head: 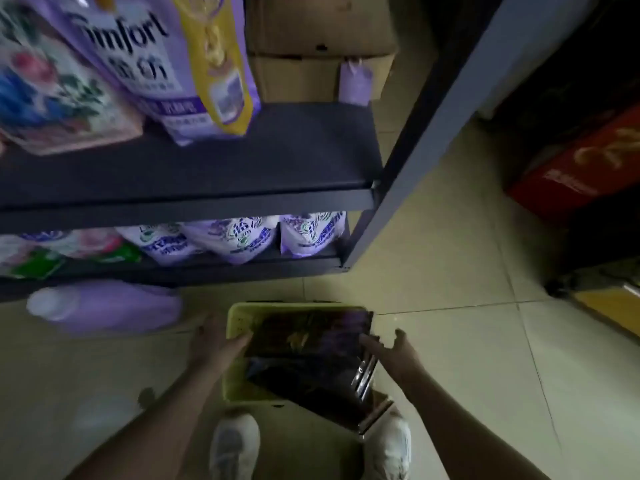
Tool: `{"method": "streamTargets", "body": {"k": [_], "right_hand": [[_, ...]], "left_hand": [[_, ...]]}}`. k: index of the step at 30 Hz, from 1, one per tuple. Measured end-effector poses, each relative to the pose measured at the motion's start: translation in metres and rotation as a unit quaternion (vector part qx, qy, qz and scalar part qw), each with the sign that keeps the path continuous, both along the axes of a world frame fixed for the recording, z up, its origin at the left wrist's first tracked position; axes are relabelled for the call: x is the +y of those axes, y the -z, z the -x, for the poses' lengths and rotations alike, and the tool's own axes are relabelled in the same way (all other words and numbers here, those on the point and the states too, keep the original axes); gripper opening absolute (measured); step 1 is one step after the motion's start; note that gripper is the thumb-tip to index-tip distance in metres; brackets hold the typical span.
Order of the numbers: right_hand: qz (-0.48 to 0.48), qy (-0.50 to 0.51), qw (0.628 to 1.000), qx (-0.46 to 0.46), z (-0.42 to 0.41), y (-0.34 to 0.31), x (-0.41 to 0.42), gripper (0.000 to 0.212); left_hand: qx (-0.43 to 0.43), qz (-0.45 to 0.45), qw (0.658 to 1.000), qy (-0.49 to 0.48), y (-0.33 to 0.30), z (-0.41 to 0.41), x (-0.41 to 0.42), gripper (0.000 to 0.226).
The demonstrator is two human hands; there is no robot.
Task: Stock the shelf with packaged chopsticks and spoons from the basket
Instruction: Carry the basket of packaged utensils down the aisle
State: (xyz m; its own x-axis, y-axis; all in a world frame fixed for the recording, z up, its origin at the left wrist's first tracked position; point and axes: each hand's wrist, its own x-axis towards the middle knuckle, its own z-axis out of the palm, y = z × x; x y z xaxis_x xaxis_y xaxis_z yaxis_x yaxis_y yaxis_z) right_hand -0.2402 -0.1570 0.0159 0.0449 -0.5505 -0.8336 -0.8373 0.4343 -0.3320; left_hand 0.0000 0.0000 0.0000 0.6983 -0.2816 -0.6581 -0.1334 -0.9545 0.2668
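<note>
**Both hands down at the basket**

Left hand (221, 336) sits at the top-left corner of the yellow-green basket (235, 389), fingers draped over the rim w/ fingertips touching the dark packs (304, 344) inside. Blurred, so can't tell if it's a real grip or just resting there.

Right hand (388, 346) spread wide, fingers apart, thumb sticking up. Fingertips meet the right edge of the top pack. Nothing clamped in it.

Packs are dark, flat, stacked in the basket; lowest one juts past the near-right corner. Shiny metal utensils (363, 375) show along the right side, likely spoons, too blurry to confirm.

Basket's on the tiled floor (450, 271), right in front of the person's white sneakers (235, 445).

Up ahead: dark metal shelf (277, 150), right half of that tier bare, purple Comfort refill pouches (138, 64) on the left. Lower tier has purple-white bags (311, 233). Purple bottle (104, 308) lying on its side on the floor, left of basket. Cardboard boxes (311, 64) behind shelf, red box (581, 174) far right.
</note>
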Motion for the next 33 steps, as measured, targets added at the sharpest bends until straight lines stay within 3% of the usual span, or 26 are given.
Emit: {"method": "streamTargets", "body": {"k": [3,5,8,9,13,17,20,24,28,33], "right_hand": [[-0.028,0.018,0.999,-0.039,-0.001,0.040,0.002,0.107],[-0.049,0.039,0.997,-0.055,0.002,0.071,0.000,0.098],[-0.057,0.115,0.990,-0.058,-0.011,0.060,0.001,0.039],[-0.061,0.121,0.989,-0.057,-0.011,0.061,0.000,0.028],[-0.061,0.119,0.989,-0.064,-0.018,0.049,-0.001,0.025],[-0.059,0.081,0.994,-0.050,-0.022,0.012,-0.008,0.040],[-0.049,0.031,0.997,-0.043,-0.025,-0.052,-0.016,0.048],[-0.063,-0.056,0.995,-0.059,-0.041,-0.158,-0.024,0.038],[-0.079,-0.084,0.989,-0.092,-0.068,-0.262,-0.014,0.044],[-0.075,-0.158,0.974,-0.144,-0.117,-0.379,0.029,0.035]], "left_hand": [[0.078,-0.069,0.993,-0.059,0.028,0.001,0.005,0.103],[0.127,-0.082,0.982,-0.117,0.050,0.001,0.014,0.111],[0.162,-0.048,0.977,-0.126,0.076,0.000,0.029,0.096],[0.161,-0.032,0.980,-0.109,0.081,0.001,0.033,0.087],[0.103,0.012,0.992,-0.068,0.065,0.001,0.035,0.069],[0.074,0.056,0.994,-0.062,0.012,-0.005,0.033,0.042],[0.041,0.085,0.994,-0.055,-0.050,-0.003,0.041,0.027],[-0.024,0.095,0.994,-0.051,-0.157,-0.003,0.059,0.018],[-0.073,0.090,0.990,-0.080,-0.264,0.002,0.094,0.021],[-0.121,0.079,0.975,-0.168,-0.377,0.012,0.162,0.019]]}}
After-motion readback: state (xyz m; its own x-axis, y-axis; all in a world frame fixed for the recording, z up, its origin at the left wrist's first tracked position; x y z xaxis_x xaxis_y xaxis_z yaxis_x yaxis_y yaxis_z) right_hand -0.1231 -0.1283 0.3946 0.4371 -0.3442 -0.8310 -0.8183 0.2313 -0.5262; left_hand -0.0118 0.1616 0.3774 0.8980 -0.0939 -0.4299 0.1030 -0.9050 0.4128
